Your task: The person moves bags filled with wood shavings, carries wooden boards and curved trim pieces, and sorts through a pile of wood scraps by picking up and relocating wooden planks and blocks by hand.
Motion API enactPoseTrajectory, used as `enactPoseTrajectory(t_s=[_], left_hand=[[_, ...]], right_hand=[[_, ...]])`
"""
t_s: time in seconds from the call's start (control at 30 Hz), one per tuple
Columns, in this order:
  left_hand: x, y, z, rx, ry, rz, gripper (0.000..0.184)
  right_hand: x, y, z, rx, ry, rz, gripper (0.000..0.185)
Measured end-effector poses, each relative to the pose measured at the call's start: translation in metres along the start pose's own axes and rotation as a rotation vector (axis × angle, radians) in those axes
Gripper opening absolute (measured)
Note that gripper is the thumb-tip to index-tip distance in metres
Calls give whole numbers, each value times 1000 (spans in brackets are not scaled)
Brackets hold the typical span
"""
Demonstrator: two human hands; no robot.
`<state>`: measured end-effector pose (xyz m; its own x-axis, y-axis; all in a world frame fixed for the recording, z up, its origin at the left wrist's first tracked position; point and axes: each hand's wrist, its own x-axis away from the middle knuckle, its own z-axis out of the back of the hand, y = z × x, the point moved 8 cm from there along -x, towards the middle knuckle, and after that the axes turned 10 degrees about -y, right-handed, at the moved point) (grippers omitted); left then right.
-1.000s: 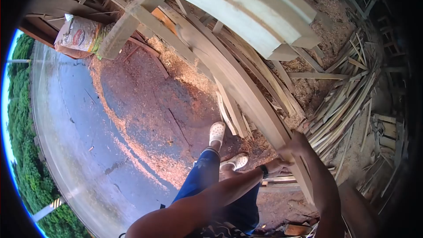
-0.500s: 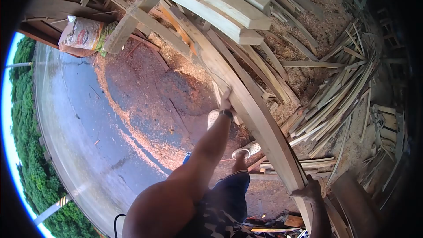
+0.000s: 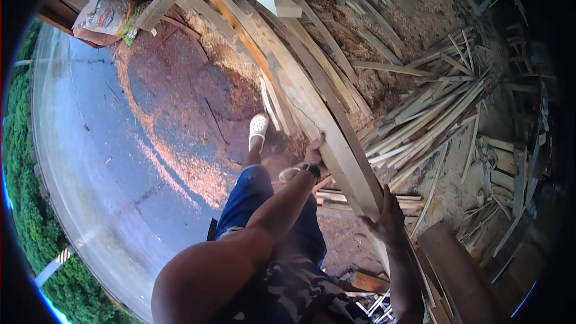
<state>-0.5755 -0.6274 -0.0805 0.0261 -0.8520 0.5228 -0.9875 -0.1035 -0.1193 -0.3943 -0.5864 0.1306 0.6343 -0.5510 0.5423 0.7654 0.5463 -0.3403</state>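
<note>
Head view: left hand (image 3: 314,151) and right hand (image 3: 387,223) are grasping the plank (image 3: 348,165), its long axis running upper left to lower right, the right nearer its lower end.

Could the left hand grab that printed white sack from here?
Probably not: the left hand is on the long, pale wooden beam, and a stretch of dark floor with wood shavings separates that hand from the printed white sack.
</note>
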Motion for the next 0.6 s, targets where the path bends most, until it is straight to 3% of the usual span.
enactPoseTrajectory(t_s=[0.17, 0.27, 0.33, 0.43, 0.47, 0.5, 0.53, 0.57, 0.6], left_hand=[[25, -48, -24, 62, -31, 84, 68], [36, -65, -23, 39, 7, 99, 75], [45, -67, -25, -17, 111, 77, 78], [51, -69, -44, -38, 44, 167, 76], [37, -71, -21, -206, -53, 128, 78], [12, -76, 28, -372, -18, 89, 81], [26, -71, 0, -466, 53, 72, 80], [36, -64, -24, -503, 69, -6, 77], [46, -73, -35, -399, 99, 60, 75]], right_hand=[[-2, -10, 9, -1, 137, 81, 92], [-7, -4, -9, 14, 84, 45, 90], [-8, 0, -16, 21, 84, 83, 98], [-11, -17, -7, 131, 101, 176, 114], [-13, -18, -9, 92, 43, 111, 118], [-19, -23, -8, 50, 0, 65, 122], [-26, -20, -15, 23, -72, 12, 130], [-28, -25, -13, 58, 56, 53, 134], [-36, -7, -28, 48, -51, -42, 137]])
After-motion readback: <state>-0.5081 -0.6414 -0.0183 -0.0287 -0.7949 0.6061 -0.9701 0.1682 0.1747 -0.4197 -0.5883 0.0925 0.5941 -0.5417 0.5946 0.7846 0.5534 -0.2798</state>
